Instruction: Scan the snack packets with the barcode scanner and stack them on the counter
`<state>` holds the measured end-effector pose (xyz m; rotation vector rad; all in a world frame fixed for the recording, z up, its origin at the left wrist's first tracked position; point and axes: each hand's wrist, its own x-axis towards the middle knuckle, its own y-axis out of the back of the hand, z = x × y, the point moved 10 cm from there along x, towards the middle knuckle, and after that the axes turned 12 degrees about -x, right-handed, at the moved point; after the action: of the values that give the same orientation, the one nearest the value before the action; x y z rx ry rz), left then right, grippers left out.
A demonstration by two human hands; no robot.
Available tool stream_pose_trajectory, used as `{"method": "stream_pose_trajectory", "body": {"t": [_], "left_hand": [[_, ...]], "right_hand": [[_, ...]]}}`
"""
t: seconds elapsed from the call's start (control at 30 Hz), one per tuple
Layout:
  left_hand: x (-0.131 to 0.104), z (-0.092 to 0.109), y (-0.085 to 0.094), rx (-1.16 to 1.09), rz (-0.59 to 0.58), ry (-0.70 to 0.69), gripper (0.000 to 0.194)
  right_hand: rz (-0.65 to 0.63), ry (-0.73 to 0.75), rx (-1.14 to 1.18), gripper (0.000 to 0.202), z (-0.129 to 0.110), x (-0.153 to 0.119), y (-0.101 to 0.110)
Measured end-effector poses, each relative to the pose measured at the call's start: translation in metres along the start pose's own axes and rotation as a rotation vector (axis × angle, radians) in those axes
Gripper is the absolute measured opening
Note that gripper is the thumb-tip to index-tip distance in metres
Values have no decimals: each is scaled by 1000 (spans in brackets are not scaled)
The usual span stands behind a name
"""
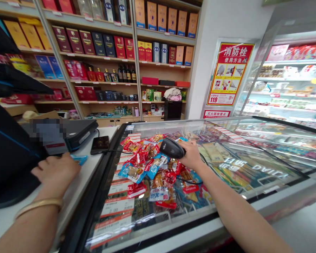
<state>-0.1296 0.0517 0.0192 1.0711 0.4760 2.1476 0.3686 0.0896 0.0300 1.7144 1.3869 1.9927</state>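
Head view: mid-frame, the scanner (172, 148), clasped by right fingers (186, 146), is best held steady over the packets (153, 167); any pinch by left fingers (44, 164) on the blue packet (80, 159), frame left, cannot be told.

1. Bare hands: 2, one left hand (56, 170), one right hand (191, 154).
2. Black plastic handheld scanner (171, 148): 1.
3. Shiny red-and-blue plastic packets (154, 167), heaped: over ten; overlap prevents exact count.
4. Small shiny blue packet (80, 160) by left hand: 1.
5. Flat black rectangular phone (100, 144): 1.
6. Gold-coloured round bangle (39, 205): 1.
7. Tall tan cartons with blue bases (162, 17), top shelf: 6.
8. Upright maroon boxes (74, 40), next shelf down: 3.
9. Rectangular red poster with yellow border (230, 73): 1.
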Motion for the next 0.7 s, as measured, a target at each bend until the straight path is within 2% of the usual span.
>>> {"method": "stream_pose_trajectory", "body": {"t": [0.03, 0.07, 0.1, 0.23, 0.27, 0.33, 0.4, 0.5, 0.57, 0.7], "left_hand": [[-4, 15, 9, 64, 129, -39, 37], [-9, 38, 7, 76, 170, -113, 39], [-13, 62, -4, 43, 125, -185, 43], [-44, 157, -79, -242, -337, -422, 54], [-54, 175, -96, -295, -436, -475, 56], [-71, 198, -122, -340, -555, -530, 65], [-79, 206, -139, -334, -579, -524, 72], [-80, 203, -150, -360, -562, -449, 60], [-78, 197, -151, -418, -574, -357, 51], [-72, 180, -139, -565, -529, -80, 50]], "right_hand": [[-1, -7, 0, 26, 1, 0, 0], [0, -13, 1, 26, 2, 0, 0], [3, -15, 5, 26, 3, 0, 0], [18, -6, 26, 29, 3, 0, 1], [16, -4, 25, 30, 3, 0, 0], [3, -4, 14, 32, 4, 0, -1], [-10, -11, -3, 31, 5, 0, -3], [-23, -23, -29, 28, 7, 1, -3], [-29, -26, -45, 28, 7, 1, -3], [-27, -16, -50, 29, 5, 1, 0]]}}
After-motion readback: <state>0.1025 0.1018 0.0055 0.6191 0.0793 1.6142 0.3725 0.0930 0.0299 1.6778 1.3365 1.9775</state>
